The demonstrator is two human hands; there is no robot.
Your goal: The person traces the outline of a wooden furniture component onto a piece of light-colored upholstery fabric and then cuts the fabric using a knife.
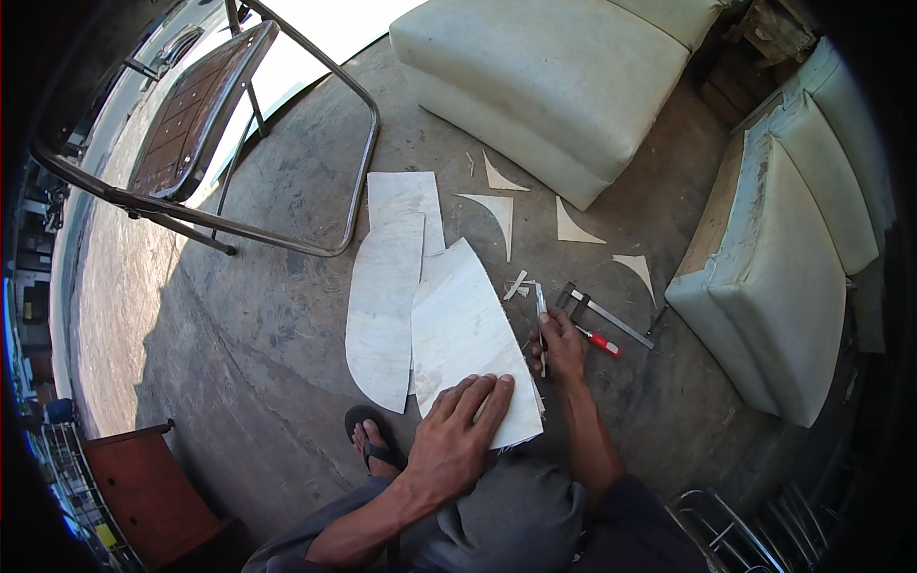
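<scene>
My left hand (465,420) lies flat on a white sheet piece (458,315) with one curved side and a frayed lower edge, near my knee. Beside that curved edge, my right hand (558,346) is closed around a slim utility knife (541,304), its pale tip pointing away from me. Left of the sheet, and partly under it, lies a second white piece (384,306) with a rounded lower end. A further white piece (405,196) shows beneath both. Small strips of offcut (517,286) lie just beyond the knife.
A bar clamp (607,317) with a red handle rests right of my right hand. Several curved triangular offcuts (573,224) lie farther off. Pale upholstered seats (535,86) stand at the back and right (774,277). A metal-framed chair (205,115) stands far left, a brown panel (153,492) lower left.
</scene>
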